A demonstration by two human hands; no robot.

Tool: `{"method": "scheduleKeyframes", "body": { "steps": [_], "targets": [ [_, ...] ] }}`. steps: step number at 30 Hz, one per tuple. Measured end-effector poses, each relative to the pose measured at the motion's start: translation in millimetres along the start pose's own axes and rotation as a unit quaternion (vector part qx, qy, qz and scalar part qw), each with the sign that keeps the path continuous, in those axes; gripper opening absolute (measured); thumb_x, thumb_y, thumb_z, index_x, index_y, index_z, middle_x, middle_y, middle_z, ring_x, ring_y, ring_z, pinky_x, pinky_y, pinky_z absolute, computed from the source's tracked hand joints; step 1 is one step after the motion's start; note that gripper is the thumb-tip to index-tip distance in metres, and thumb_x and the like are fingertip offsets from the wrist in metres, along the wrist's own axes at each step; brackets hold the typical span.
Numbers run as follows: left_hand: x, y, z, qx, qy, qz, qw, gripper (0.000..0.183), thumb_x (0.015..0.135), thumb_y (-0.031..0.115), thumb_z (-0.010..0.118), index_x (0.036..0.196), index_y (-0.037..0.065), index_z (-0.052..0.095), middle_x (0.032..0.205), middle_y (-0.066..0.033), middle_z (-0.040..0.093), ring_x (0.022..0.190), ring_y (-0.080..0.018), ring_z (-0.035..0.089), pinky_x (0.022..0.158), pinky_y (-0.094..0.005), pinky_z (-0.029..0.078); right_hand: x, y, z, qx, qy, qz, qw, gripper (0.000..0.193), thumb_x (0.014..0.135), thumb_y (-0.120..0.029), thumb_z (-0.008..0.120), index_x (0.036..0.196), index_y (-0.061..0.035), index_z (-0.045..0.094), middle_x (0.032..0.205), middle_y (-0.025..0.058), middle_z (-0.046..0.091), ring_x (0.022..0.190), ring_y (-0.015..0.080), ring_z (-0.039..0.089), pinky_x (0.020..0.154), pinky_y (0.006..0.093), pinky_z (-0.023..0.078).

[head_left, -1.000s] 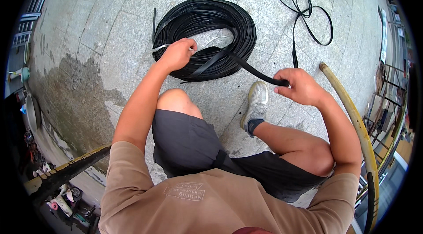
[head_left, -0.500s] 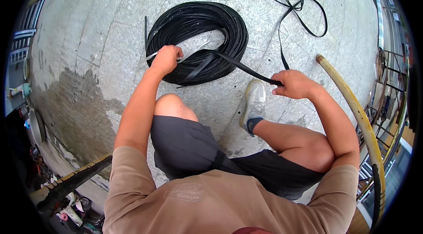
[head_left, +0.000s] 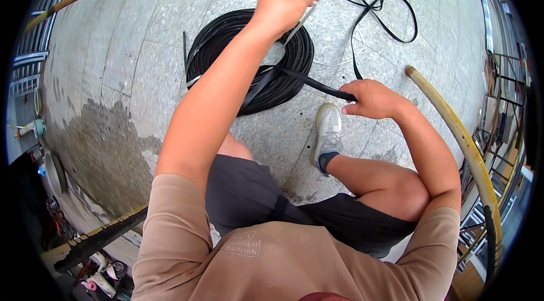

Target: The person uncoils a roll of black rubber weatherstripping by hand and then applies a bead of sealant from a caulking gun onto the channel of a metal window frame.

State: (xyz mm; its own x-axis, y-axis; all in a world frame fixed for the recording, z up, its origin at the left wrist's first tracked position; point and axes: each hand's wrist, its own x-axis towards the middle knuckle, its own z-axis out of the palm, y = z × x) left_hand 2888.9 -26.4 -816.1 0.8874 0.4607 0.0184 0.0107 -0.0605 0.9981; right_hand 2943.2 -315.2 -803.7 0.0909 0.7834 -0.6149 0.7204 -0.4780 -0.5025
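Observation:
A large coil of black flat strap (head_left: pixel 300 60) lies on the paved floor in front of me. My left hand (head_left: pixel 289 0) is raised over its far side, with thumb and fingers pinched on a thin pale strip (head_left: pixel 301 23) that runs down into the coil's centre. My left forearm hides part of the coil. To the right of it, my right hand (head_left: pixel 371 99) grips a length of black strap (head_left: pixel 319 86) leading out of the coil. Beyond that hand the strap continues to loose loops (head_left: pixel 415 20) on the floor.
My shoe (head_left: pixel 327 131) is just below the strap. A curved yellowish pole (head_left: pixel 453 120) stands at the right, another (head_left: pixel 71 5) at the far left, and a dark, worn one (head_left: pixel 107 236) at the lower left. Metal racks (head_left: pixel 504 74) line the right edge.
My left hand has moved up and right from the coil's near left side to above its far side, drawing the pale strip with it. My right hand has shifted slightly up and left.

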Motion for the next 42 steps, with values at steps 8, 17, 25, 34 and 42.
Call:
{"method": "scheduleKeyframes", "body": {
  "steps": [8, 17, 25, 34, 42],
  "targets": [
    [20.3, 10.5, 37.5, 0.037, 0.003, 0.034, 0.999, 0.02, 0.09, -0.001, 0.075, 0.11, -0.002, 0.074, 0.1, -0.0101, 0.078, 0.089, -0.0154, 0.076, 0.082, -0.0291, 0.061, -3.1, 16.2, 9.0, 0.019, -0.01, 0.02, 1.0, 0.043, 0.092, -0.035, 0.077, 0.121, -0.0036, 0.07, 0.109, 0.02, 0.073, 0.107, 0.041, 0.068, 0.092, 0.0503, 0.053],
    [43.3, 16.0, 56.3, -0.067, 0.052, 0.044, 0.995, 0.023, 0.09, -0.002, 0.076, 0.112, -0.004, 0.072, 0.103, -0.0118, 0.077, 0.092, -0.0178, 0.076, 0.084, -0.029, 0.061, -24.9, 24.6, -9.4, -0.013, -0.007, 0.086, 0.996, 0.043, 0.092, -0.042, 0.077, 0.118, -0.0081, 0.074, 0.099, 0.0189, 0.077, 0.099, 0.0402, 0.072, 0.087, 0.0496, 0.055],
    [48.4, -8.8, 89.3, -0.005, -0.052, 0.063, 0.997, 0.024, 0.092, -0.002, 0.072, 0.116, -0.003, 0.072, 0.11, -0.0126, 0.077, 0.102, -0.0189, 0.077, 0.09, -0.0302, 0.06, -24.4, 24.6, -3.0, 0.057, -0.049, 0.08, 0.994, 0.045, 0.092, -0.043, 0.077, 0.12, -0.0084, 0.074, 0.102, 0.0192, 0.077, 0.102, 0.0399, 0.072, 0.089, 0.0489, 0.055],
    [61.3, 2.4, 128.3, -0.115, -0.077, 0.025, 0.99, 0.023, 0.095, -0.006, 0.066, 0.117, -0.004, 0.07, 0.112, -0.0132, 0.075, 0.1, -0.0186, 0.077, 0.088, -0.0298, 0.062, -22.5, 56.9, 9.1, -0.026, -0.068, 0.148, 0.986, 0.051, 0.09, -0.051, 0.076, 0.117, -0.0074, 0.075, 0.105, 0.0179, 0.077, 0.105, 0.04, 0.072, 0.091, 0.0484, 0.055],
    [66.2, -42.8, 149.7, -0.031, -0.115, 0.077, 0.99, 0.049, 0.094, 0.016, 0.077, 0.138, 0.002, 0.061, 0.135, -0.0197, 0.067, 0.128, -0.0296, 0.066, 0.107, -0.0421, 0.054, -29.3, 79.5, 6.5, -0.079, -0.071, 0.199, 0.974, 0.056, 0.086, -0.059, 0.078, 0.109, -0.0078, 0.079, 0.103, 0.0158, 0.078, 0.103, 0.0382, 0.073, 0.089, 0.0486, 0.057]
  ]
}}
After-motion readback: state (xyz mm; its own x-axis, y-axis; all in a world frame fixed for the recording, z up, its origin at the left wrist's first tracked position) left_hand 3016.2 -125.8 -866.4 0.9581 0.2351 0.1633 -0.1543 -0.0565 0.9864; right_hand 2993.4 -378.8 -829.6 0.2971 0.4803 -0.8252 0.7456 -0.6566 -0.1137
